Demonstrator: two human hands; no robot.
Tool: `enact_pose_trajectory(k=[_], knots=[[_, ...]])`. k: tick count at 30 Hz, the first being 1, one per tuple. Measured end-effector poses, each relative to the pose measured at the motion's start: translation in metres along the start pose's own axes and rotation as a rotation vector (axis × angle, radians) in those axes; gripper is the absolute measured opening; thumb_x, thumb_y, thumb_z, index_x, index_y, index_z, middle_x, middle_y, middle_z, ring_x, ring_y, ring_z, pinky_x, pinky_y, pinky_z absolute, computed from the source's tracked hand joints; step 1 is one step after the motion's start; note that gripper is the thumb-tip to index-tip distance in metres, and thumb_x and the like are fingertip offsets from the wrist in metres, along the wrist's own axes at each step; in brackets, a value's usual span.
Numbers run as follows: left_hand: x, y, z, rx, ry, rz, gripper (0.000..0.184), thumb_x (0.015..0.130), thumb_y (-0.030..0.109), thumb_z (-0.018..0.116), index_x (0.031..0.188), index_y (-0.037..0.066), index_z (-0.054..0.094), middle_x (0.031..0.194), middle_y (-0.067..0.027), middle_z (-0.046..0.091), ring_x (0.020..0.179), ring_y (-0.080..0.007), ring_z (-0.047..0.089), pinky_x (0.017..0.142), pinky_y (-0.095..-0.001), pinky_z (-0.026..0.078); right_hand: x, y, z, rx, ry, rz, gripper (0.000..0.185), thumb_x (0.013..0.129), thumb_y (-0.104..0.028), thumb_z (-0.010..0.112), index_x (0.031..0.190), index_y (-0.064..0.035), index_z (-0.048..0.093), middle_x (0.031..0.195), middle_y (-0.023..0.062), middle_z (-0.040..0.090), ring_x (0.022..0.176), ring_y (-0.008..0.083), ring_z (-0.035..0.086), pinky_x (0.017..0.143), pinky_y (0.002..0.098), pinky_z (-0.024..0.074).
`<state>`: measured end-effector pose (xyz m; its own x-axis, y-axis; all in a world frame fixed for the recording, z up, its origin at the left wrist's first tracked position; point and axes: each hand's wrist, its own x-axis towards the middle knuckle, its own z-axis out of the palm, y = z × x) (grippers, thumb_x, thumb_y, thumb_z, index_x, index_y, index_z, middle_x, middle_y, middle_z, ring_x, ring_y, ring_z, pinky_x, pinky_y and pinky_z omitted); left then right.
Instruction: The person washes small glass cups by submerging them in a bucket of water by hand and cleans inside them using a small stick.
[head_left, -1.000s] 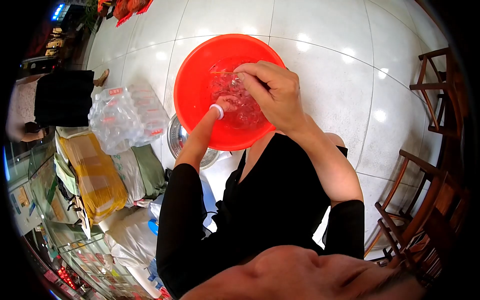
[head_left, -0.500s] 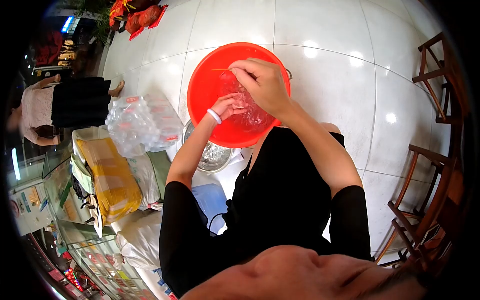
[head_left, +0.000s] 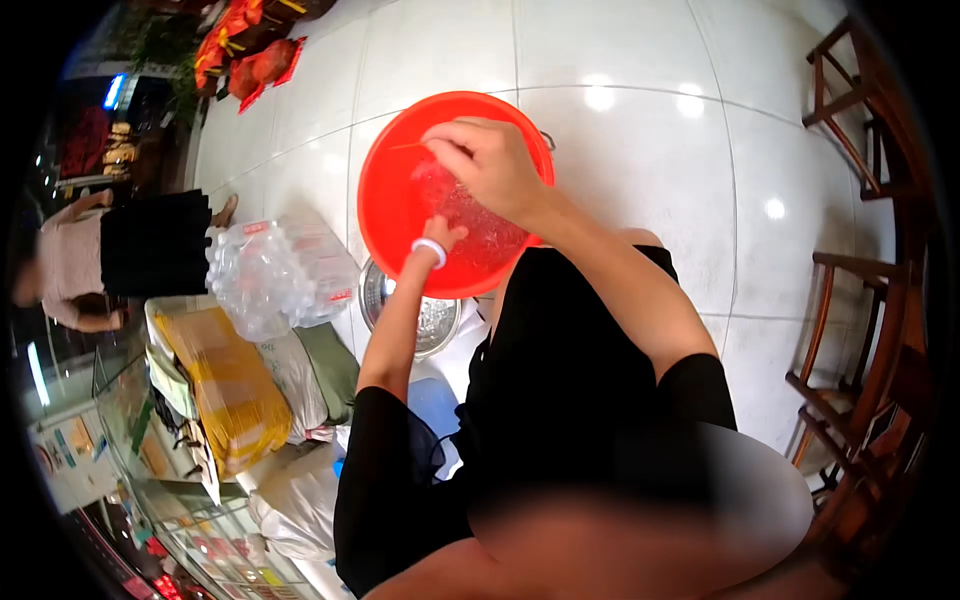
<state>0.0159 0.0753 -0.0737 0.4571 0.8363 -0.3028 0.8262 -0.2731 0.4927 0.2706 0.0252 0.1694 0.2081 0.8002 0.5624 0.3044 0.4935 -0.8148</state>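
Note:
A red basin (head_left: 385, 220) stands on the floor in front of my knees, with a glistening, see-through mass (head_left: 490, 225) inside; I cannot make out what it is. Above the far part of the basin, my right hand (head_left: 487, 165) pinches a thin orange-brown stick (head_left: 405, 147) that points left. My left hand (head_left: 441, 233), with a pale band (head_left: 430, 248) round its wrist, reaches down into the basin beside the see-through mass. Its thumb stands apart from its fingers, and the fingertips are partly hidden.
A metal bowl (head_left: 438, 325) with clear contents sits against the basin's near left side. Wrapped bottles (head_left: 265, 275) and a taped yellow parcel (head_left: 225, 390) are at the left. Wooden chairs (head_left: 850, 330) line the right. Another person (head_left: 75, 245) stands far left.
My left hand has moved down into the basin, away from the clear stuff at its fingers. My right hand keeps its pinch on the stick. The view has shifted slightly.

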Motion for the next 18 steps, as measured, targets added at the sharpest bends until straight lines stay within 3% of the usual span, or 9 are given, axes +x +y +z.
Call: enact_pose_trajectory(k=[2,5,8,9,11,13,14,16,18], knots=[[0.001,0.058,-0.058,-0.102,-0.063,0.085,0.038,0.071,0.02,0.062,0.106,0.006,0.055,0.098,-0.0208,0.058,0.088,-0.0338,0.058,0.077,-0.0382,0.046,-0.003,-0.016,0.0,0.113,-0.048,-0.055,0.01,0.077,-0.005,0.055,0.083,0.0017,0.06,0.069,0.0107,0.059,0.058,0.0165,0.056,0.052,0.0252,0.0426],[-0.002,0.114,-0.119,-0.178,-0.037,0.119,0.028,0.072,0.015,0.058,0.097,0.002,0.057,0.09,-0.019,0.061,0.079,-0.0311,0.06,0.068,-0.0361,0.047,-0.005,-0.013,0.004,0.113,-0.106,-0.007,0.01,0.076,-0.004,0.056,0.082,0.0029,0.06,0.068,0.0105,0.059,0.06,0.0161,0.056,0.053,0.0249,0.0428],[0.0,0.106,-0.106,-0.915,-0.296,-0.143,0.031,0.07,0.015,0.057,0.097,-0.001,0.056,0.084,-0.0158,0.062,0.074,-0.0341,0.06,0.063,-0.0367,0.047,0.003,-0.013,-0.002,0.103,-0.094,-0.019,0.01,0.076,-0.004,0.055,0.082,0.0033,0.059,0.068,0.0103,0.059,0.06,0.0158,0.056,0.053,0.0239,0.0429],[0.003,0.079,-0.063,-0.189,-0.451,-0.088,0.034,0.069,0.019,0.059,0.097,0.0,0.057,0.086,-0.0158,0.062,0.076,-0.0349,0.06,0.065,-0.037,0.048,0.003,-0.016,-0.002,0.081,-0.097,-0.016,0.01,0.077,-0.004,0.055,0.082,0.0033,0.059,0.068,0.0102,0.059,0.06,0.0156,0.056,0.054,0.0235,0.0431],[-0.008,0.041,-0.01,0.463,-0.499,0.053,0.038,0.066,0.026,0.063,0.095,0.001,0.06,0.09,-0.0177,0.061,0.08,-0.0349,0.059,0.07,-0.0374,0.048,-0.002,-0.014,0.003,0.095,-0.064,-0.033,0.01,0.077,-0.004,0.055,0.082,0.0032,0.06,0.067,0.0099,0.059,0.059,0.0151,0.055,0.053,0.0235,0.0425],[-0.019,0.038,-0.022,0.163,-0.484,0.155,0.038,0.062,0.032,0.066,0.085,0.002,0.063,0.091,-0.0209,0.06,0.081,-0.0327,0.06,0.074,-0.0365,0.048,0.002,-0.014,0.003,0.134,0.012,-0.081,0.01,0.077,-0.004,0.055,0.082,0.0028,0.06,0.065,0.0092,0.057,0.056,0.0139,0.053,0.051,0.0233,0.0408],[-0.023,0.047,-0.038,0.156,-0.436,0.041,0.035,0.064,0.031,0.065,0.086,0.004,0.063,0.09,-0.0201,0.06,0.081,-0.0335,0.059,0.074,-0.0362,0.047,-0.001,-0.017,0.0,0.134,0.012,-0.048,0.01,0.077,-0.004,0.055,0.082,0.0028,0.06,0.065,0.0092,0.057,0.056,0.0139,0.053,0.051,0.0233,0.0408],[-0.033,0.052,-0.058,-0.155,-0.102,-0.036,0.033,0.066,0.032,0.063,0.087,0.007,0.063,0.088,-0.0183,0.061,0.081,-0.0332,0.059,0.074,-0.0374,0.047,0.003,-0.016,-0.003,0.127,-0.099,-0.005,0.01,0.077,-0.005,0.055,0.083,0.0025,0.06,0.064,0.0086,0.057,0.055,0.0134,0.052,0.05,0.0232,0.0398],[-0.039,0.051,-0.053,0.103,-0.39,-0.028,0.037,0.066,0.032,0.063,0.092,0.006,0.061,0.085,-0.0206,0.061,0.081,-0.0325,0.06,0.073,-0.0391,0.047,0.002,-0.014,0.003,0.126,-0.082,-0.015,0.01,0.077,-0.005,0.055,0.082,0.0023,0.06,0.064,0.0085,0.057,0.055,0.0132,0.052,0.05,0.0231,0.0396]])
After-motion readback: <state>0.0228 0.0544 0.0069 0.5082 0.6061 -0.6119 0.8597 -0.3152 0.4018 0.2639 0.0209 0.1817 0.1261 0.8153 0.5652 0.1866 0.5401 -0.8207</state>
